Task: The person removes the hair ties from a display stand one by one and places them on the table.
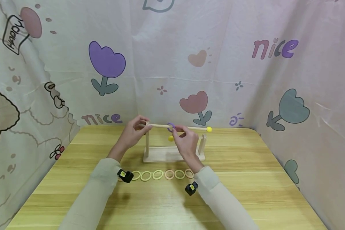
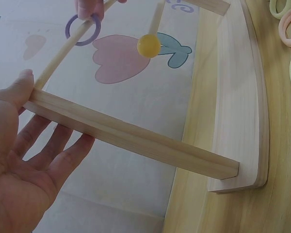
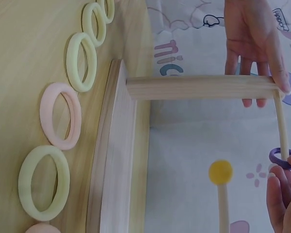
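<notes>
My left hand (image 1: 133,131) holds the top of the left post (image 1: 147,142) of a wooden rack, thumb at the rod's end and fingers behind the post. From that top a thin wooden rod (image 1: 159,125) runs right, ending in a yellow ball (image 1: 209,129). A small purple hair tie (image 2: 68,32) encircles the rod, pinched between thumb and fingers of my right hand (image 1: 187,140). Below it shows another yellow ball (image 2: 149,45) on a second rod (image 3: 224,208). The rack's flat base (image 1: 161,155) stands on the table; my right hand partly hides it.
In front of the rack, several pale yellow and pink hair ties lie in a row, among them a pink one (image 3: 44,116) and a yellow one (image 3: 22,182). The rack's shorter right post (image 1: 202,145) rises beside my right wrist. A printed curtain (image 1: 161,64) hangs behind the wooden table (image 1: 235,191).
</notes>
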`<state>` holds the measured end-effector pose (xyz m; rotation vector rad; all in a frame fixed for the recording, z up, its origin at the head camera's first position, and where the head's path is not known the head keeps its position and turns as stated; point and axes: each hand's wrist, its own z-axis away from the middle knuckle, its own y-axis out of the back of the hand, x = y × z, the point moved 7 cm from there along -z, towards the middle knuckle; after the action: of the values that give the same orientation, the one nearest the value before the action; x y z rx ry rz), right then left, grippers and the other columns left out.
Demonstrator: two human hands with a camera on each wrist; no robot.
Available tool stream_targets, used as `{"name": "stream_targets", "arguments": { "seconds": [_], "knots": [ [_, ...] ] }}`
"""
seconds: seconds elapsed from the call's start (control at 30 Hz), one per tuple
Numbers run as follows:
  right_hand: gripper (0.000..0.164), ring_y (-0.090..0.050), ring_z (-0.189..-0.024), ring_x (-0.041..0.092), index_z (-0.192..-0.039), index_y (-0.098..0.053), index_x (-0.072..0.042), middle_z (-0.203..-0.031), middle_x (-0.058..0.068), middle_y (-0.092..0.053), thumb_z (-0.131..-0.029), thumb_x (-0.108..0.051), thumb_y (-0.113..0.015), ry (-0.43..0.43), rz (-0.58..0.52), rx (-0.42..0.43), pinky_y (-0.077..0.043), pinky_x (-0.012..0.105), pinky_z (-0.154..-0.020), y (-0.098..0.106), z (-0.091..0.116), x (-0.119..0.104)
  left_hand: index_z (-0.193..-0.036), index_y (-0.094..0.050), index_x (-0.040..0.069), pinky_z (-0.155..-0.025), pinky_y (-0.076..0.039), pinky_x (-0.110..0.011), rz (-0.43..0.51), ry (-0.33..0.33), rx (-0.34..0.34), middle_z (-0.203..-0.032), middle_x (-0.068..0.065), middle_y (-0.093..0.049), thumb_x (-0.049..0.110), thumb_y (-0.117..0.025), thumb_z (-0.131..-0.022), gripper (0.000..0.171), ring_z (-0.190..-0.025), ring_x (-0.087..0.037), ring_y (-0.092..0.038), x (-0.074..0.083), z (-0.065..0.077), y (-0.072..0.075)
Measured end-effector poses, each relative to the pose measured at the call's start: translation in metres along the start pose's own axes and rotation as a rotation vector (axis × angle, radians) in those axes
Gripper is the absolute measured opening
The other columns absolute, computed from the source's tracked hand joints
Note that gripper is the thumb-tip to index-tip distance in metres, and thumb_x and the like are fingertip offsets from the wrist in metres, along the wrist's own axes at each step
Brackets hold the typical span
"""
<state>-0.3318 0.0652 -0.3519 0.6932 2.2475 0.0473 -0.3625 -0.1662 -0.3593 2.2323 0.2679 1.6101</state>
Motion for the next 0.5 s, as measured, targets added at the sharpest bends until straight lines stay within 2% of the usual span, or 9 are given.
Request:
{"name": "stream_targets", "arguments": {
  "seconds": [0.27,0.5],
  "knots": [
    [0.014,-0.068,-0.050,0.024,-0.099,-0.080,-0.001,-0.085,0.012,-0.080,-0.085,-0.006,-0.079,-0.027,-0.014,0.003,-0.044,0.008,-0.047,0.007,0.000,0.005,-0.127,-0.059,0.011,-0.094,-0.058,-0.044,-0.001,-0.009,0.001,-0.124,-0.019,-0.066,0.031,-0.067,-0.101,0.034,-0.116,-0.038,-0.067,0.001,0.001,0.000],
    [0.015,-0.066,-0.048,0.022,-0.100,-0.079,0.000,-0.084,0.012,-0.080,-0.085,-0.005,-0.079,0.002,-0.011,0.035,-0.044,0.009,-0.047,0.015,0.000,0.007,-0.128,-0.059,0.011,-0.096,-0.059,-0.048,-0.012,-0.003,0.003,-0.125,-0.019,-0.066,0.032,-0.067,-0.101,0.036,-0.118,-0.039,-0.066,0.000,0.000,0.000]
  ]
}}
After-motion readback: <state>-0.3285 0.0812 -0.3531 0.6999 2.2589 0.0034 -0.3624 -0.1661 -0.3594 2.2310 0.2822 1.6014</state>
